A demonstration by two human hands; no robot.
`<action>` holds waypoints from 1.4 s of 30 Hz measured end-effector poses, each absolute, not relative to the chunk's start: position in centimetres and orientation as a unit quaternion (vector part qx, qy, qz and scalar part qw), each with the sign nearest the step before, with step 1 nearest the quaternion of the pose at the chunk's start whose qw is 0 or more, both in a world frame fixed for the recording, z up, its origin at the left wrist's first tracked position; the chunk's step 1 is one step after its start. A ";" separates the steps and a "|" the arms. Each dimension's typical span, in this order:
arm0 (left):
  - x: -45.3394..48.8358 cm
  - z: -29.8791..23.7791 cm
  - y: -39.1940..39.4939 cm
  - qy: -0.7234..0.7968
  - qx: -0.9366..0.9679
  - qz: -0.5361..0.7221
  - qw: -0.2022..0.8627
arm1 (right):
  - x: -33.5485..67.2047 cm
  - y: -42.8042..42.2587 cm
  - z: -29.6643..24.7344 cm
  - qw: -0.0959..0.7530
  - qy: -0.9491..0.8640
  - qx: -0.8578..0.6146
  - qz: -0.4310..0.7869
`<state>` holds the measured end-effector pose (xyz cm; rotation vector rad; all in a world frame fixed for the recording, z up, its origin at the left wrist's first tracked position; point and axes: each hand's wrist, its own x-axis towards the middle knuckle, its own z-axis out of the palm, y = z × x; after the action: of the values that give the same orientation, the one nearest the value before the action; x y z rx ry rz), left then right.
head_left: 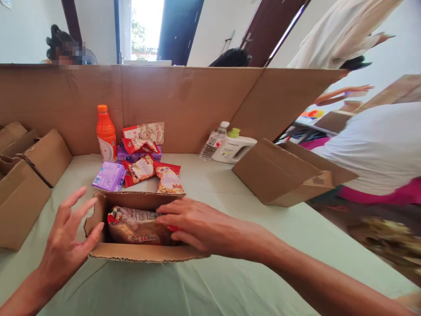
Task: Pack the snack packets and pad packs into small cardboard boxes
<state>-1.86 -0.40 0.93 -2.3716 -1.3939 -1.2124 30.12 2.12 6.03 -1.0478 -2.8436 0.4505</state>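
Our right hand reaches into the box, fingers at the packet inside — whether gripping it, we cannot tell. Our left hand is open, fingers spread, beside the box's left end. Behind the box we note snack bags and an orange bottle — upright.

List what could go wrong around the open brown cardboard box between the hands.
The red-and-clear plastic snack bag inside the open brown cardboard box might crumple under the right hand, which reaches over its right end. Pushed back, the box could shove the red-and-white snack packet close behind. The tall orange plastic bottle might tip if the purple plastic pack just in front were jostled.
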 end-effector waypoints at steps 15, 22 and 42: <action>-1.2 -2.3 -2.6 -0.561 -0.686 -0.459 -0.060 | 24.9 5.5 4.3 -0.020 -0.937 -0.234 0.259; -0.7 -2.1 -1.8 -0.460 -0.738 -0.486 -0.083 | 23.3 5.6 2.8 0.051 -0.930 -0.294 0.215; 0.6 -1.6 -0.5 -0.509 -0.772 -0.381 -0.009 | 34.5 3.2 0.2 0.200 -0.887 -0.370 0.191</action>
<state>0.61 -0.54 -1.63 -2.4382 -1.6079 -1.2029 34.52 3.16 0.24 -1.0341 -2.4791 0.5326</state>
